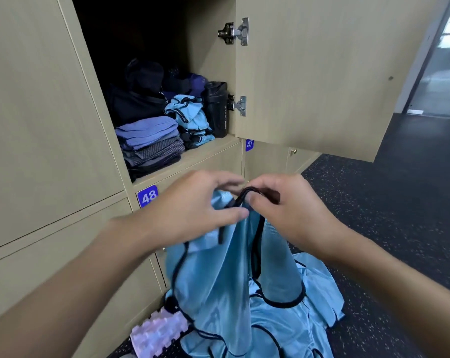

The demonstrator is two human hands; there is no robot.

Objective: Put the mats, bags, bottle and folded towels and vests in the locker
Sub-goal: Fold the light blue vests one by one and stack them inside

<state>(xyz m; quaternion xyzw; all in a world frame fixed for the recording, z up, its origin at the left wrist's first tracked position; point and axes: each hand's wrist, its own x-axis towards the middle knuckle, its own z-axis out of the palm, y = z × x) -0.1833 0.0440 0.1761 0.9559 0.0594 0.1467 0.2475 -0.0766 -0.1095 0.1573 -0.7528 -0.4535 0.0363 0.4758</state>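
A light blue vest [234, 277] with black trim hangs in front of me, held up at its top edge. My left hand [192, 205] and my right hand [280, 208] both pinch that edge, close together. More blue vests [304, 319] lie in a heap on the floor below. Above them, the open locker [198, 156] holds a stack of folded towels [151, 143], folded blue vests [190, 117], a black bottle [217, 107] at the right and dark bags [141, 99] at the back.
The locker door [322, 73] stands open to the right, hanging over the floor. A pale ridged foam roller [159, 332] lies at the locker base beside the vests. Closed lockers numbered 48 [147, 196] and 47 [249, 144] sit below. Dark speckled floor [399, 228] extends right.
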